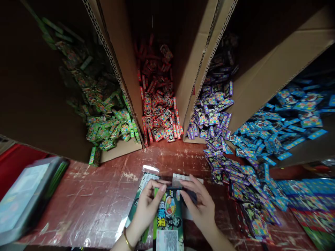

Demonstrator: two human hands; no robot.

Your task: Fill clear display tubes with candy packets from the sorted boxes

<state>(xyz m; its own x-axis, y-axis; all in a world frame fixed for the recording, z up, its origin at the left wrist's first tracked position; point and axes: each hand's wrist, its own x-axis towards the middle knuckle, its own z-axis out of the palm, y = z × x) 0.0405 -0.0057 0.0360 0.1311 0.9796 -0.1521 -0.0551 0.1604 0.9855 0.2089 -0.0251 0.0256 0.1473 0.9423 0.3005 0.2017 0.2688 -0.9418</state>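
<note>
Head view, sole camera: work centres on the top edge of a flat green-and-black printed pack with bright lettering [169, 212]. It sits between the two hands, top end away from the person, above a scuffed dark-red tabletop [102, 190].

Step, by my reading: opening or settling the pack's top edge. Next move would call for a steady left corner and light fingers along the rim, without creasing it.

Left hand [150, 198]: closed in a pinch on the pack's upper left corner, thumb on the near face. Yellow metal bangle [127, 240] at that wrist.

Right hand [199, 200]: half open at the upper right corner, thumb apart from the forefinger. Edge there small and glossy; cannot tell whether the fingertips grip it.

Beside the left hand: a second green printed pack with a clear plastic flap [150, 170], lying flat. Past the hands, brown cardboard cartons hold small green packets [110, 127], red packets [159, 116], purple packets [211, 111] and blue packets [261, 134], the purple spilling onto the tabletop
</note>
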